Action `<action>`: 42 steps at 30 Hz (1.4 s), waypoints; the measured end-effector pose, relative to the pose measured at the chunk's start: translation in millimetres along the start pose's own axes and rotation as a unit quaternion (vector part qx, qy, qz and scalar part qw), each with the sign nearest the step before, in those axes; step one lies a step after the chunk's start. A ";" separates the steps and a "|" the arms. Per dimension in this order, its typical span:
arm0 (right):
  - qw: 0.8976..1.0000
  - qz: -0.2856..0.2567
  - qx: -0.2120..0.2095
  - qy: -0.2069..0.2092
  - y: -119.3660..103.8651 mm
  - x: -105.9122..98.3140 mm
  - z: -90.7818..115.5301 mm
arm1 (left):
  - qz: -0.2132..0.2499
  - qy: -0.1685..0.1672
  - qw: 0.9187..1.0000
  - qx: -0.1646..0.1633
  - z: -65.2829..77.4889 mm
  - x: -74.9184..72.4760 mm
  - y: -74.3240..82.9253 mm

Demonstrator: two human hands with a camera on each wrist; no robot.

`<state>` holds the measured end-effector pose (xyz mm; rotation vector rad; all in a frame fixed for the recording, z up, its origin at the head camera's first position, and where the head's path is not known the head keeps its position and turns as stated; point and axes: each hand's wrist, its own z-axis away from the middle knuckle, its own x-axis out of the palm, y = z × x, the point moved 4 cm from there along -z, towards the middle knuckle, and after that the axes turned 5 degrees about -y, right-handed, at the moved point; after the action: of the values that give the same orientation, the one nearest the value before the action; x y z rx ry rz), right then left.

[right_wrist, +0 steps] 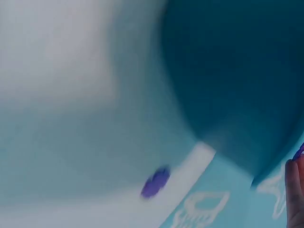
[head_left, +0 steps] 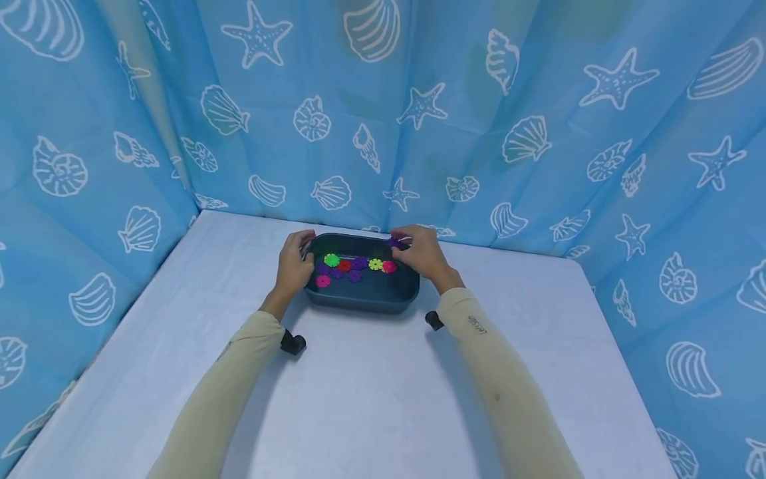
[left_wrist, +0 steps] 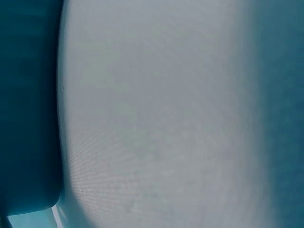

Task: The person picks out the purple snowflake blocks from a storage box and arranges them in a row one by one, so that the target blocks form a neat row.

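A dark blue-grey plastic tub stands near the back of the table, with several flower-shaped plastic discs inside: green, yellow, red, pink and purple. My left hand grips the tub's left end at the rim. Over the back right corner, my right hand pinches a purple flower disc between thumb and fingers. In the right wrist view, fingers show at the right edge. A separate blurred purple disc appears against the white cloth outside the tub. The left wrist view shows the tub's side but no fingers.
A white cloth covers the table. Blue curtains with white shells and starfish hang close behind the tub and along both sides. Black wrist mounts stick out beneath both sleeves.
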<state>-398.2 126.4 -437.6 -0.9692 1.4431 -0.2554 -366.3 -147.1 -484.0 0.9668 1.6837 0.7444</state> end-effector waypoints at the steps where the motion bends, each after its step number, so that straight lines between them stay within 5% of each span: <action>1: 1.000 0.003 0.008 0.004 2.4 -6.2 1.8 | 0.000 0.001 1.000 0.001 -0.1 -0.4 0.8; 10: 0.996 0.026 0.090 0.008 47.0 -36.9 25.9 | 0.004 0.001 1.000 0.003 1.6 -1.1 2.7; 20: 0.980 0.051 0.189 -0.040 89.9 -28.5 48.4 | 0.003 0.002 1.000 0.000 2.1 0.2 -0.9; 42: 0.979 0.078 0.183 -0.047 104.8 -18.3 52.0 | 0.014 -0.002 1.000 -0.004 1.7 -0.4 0.2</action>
<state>-395.8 224.1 -504.6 -0.5592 1.3187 -0.3406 -364.5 -147.3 -484.2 0.9886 1.6651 0.7660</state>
